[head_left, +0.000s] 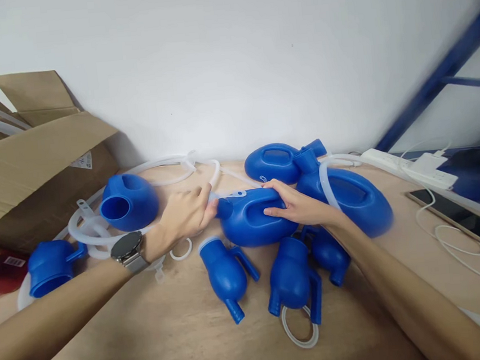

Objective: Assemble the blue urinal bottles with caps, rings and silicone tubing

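Note:
A blue plastic urinal bottle (244, 225) lies on its side on the table, its neck pointing left. My right hand (293, 203) grips it at the handle, thumb in the handle opening. My left hand (190, 210), wearing a watch, is closed at the bottle's neck on the end of a translucent tube (215, 174); the exact join is hidden by the fingers. A white strap (238, 194) lies along the bottle's top. In front are small blue spouted cups with handles, one (223, 275) nearest my left hand and another (291, 271) below the bottle.
More urinal bottles lie behind (270, 163) and at right (369, 201). At left are a wide-mouthed blue container (140, 203), a blue cup (48, 263), coiled tubes and an open cardboard box (43, 159). A phone (460, 218), power strip (409, 169) and white ring (302, 344) lie around.

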The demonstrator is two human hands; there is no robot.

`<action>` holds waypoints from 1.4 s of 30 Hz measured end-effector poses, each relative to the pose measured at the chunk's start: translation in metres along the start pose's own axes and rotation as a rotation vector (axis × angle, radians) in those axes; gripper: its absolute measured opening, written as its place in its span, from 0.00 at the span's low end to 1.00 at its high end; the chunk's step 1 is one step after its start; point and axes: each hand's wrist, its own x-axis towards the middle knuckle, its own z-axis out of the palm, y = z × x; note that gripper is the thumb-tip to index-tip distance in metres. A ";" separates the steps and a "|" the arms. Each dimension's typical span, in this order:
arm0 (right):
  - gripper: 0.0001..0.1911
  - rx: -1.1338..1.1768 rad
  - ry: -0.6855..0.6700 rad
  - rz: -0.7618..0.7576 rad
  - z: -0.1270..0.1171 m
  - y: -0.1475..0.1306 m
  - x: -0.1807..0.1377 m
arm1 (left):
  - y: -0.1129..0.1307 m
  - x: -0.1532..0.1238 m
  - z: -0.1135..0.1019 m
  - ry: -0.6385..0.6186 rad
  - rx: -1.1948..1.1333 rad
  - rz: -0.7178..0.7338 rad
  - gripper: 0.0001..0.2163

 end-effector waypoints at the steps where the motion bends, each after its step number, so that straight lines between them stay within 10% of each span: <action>1: 0.28 0.007 -0.002 0.001 0.000 0.000 0.000 | 0.003 -0.001 -0.001 -0.003 -0.004 -0.021 0.20; 21: 0.23 -0.009 0.012 -0.018 0.000 0.004 0.000 | 0.036 -0.004 -0.021 -0.168 -0.090 -0.376 0.19; 42: 0.27 0.054 -0.035 0.051 -0.004 -0.008 -0.001 | 0.045 -0.004 -0.007 0.002 -0.063 -0.440 0.21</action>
